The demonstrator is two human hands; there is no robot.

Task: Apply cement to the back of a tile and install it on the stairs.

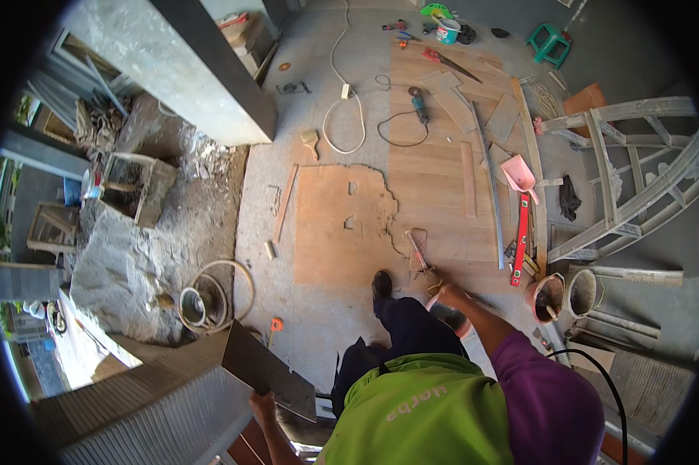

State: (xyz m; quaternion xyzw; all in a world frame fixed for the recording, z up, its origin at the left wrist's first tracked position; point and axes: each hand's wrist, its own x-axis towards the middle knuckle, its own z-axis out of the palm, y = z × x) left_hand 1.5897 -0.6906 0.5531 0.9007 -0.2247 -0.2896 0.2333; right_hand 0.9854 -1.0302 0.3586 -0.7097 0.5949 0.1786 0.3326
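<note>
At the lower left, my left hand (pixel 262 406) grips the lower edge of a dark, flat rectangular tile (pixel 262 366), tilted beside my leg. My right hand (pixel 447 294) is closed round the handle of a trowel-like tool (pixel 433 279), over a bucket (pixel 452 316) partly hidden by my forearm. Just ahead of that hand, a small reddish piece with a pale stick across it (pixel 417 246) lies at the edge of the tiled floor; whether it joins the tool I cannot tell. A brown sheet (pixel 338 232) with a ragged right edge lies before my feet.
Wood-look tiles (pixel 434 186) cover the floor ahead, with an angle grinder (pixel 418 105), a handsaw (pixel 454 63), a pink dustpan (pixel 520 173) and a red level (pixel 521 240). A ladder (pixel 624 225) and mortar bucket (pixel 547 296) stand right. Left are coiled hose (pixel 245 283) and a brush (pixel 310 141).
</note>
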